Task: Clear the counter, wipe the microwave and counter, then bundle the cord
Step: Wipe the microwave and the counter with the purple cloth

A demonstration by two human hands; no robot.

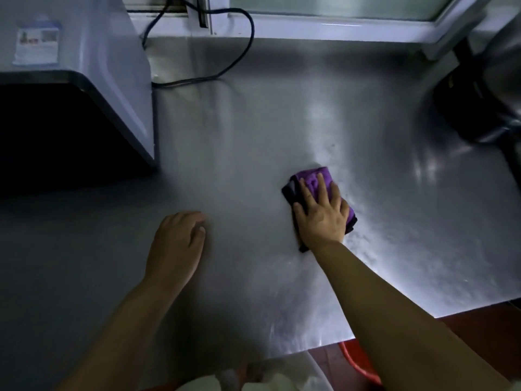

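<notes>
brushed metal counter (253, 131) with a streaky sheen, fuzzy purple cloth (318, 179), smooth glossy microwave (93, 52) casing.

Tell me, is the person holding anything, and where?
The right hand presses flat on top of a folded purple cloth on the counter, with no real grip. The left hand rests on the counter, holding nothing.

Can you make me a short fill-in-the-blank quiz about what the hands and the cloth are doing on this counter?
1. The right hand presses flat on a folded cloth whose colour is ____.
2. The left hand rests on the steel counter and holds ____.
3. The black cord lies loose on the counter behind the ____.
4. The cord is not yet ____.

Missing words: purple; nothing; microwave; bundled
</notes>
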